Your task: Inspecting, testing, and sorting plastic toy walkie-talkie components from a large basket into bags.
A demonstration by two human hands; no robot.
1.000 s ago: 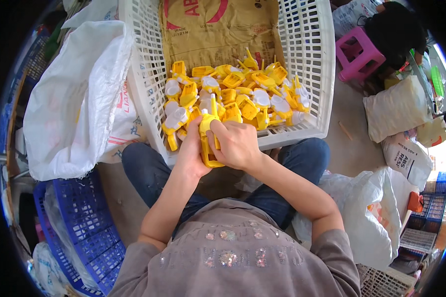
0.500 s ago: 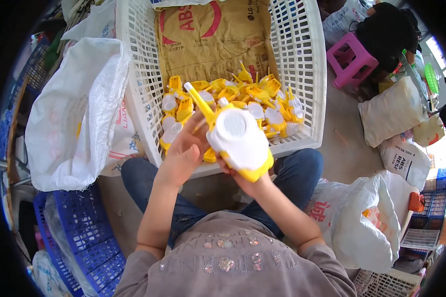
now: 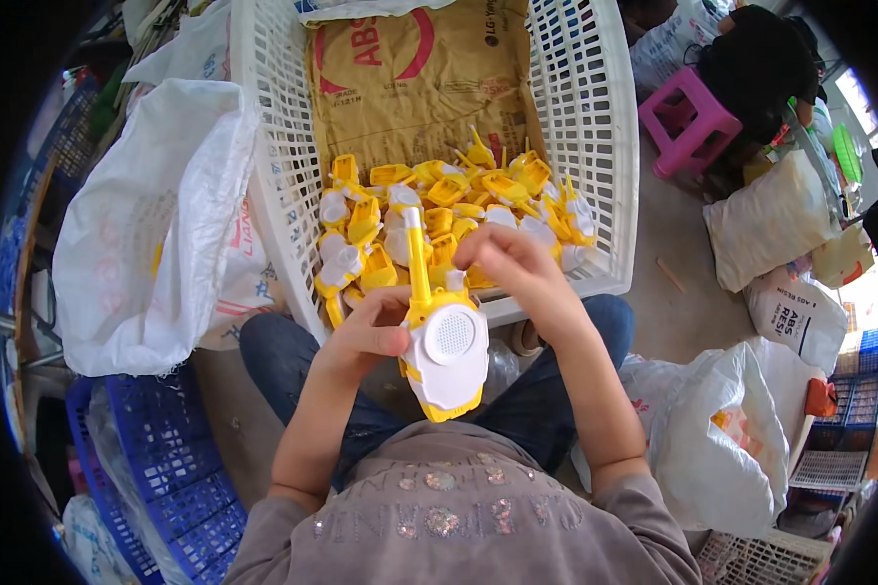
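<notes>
A toy walkie-talkie (image 3: 451,356), white-faced with a yellow body and a long white-tipped antenna, is upright before my lap. My left hand (image 3: 366,336) is closed on its left side, thumb near the base of the antenna; some fingers are hidden behind it. Above and to the right of the toy, my right hand (image 3: 517,268) is apart from it, fingers loosely bent and nothing visible in them. Beyond both hands, a heap of yellow and white plastic toy parts (image 3: 390,175) lies in a large white basket (image 3: 587,146).
Brown sacking (image 3: 410,107) lines the basket's far part. A white woven sack (image 3: 137,224) stands left, above a blue crate (image 3: 171,468). On the right are an open white sack (image 3: 698,458), a pink stool (image 3: 693,127) and a stuffed pale sack (image 3: 776,219).
The toy walkie-talkie has passed from my right hand to my left and come closer to my body, its antenna more upright. My right hand has let go and risen toward the basket.
</notes>
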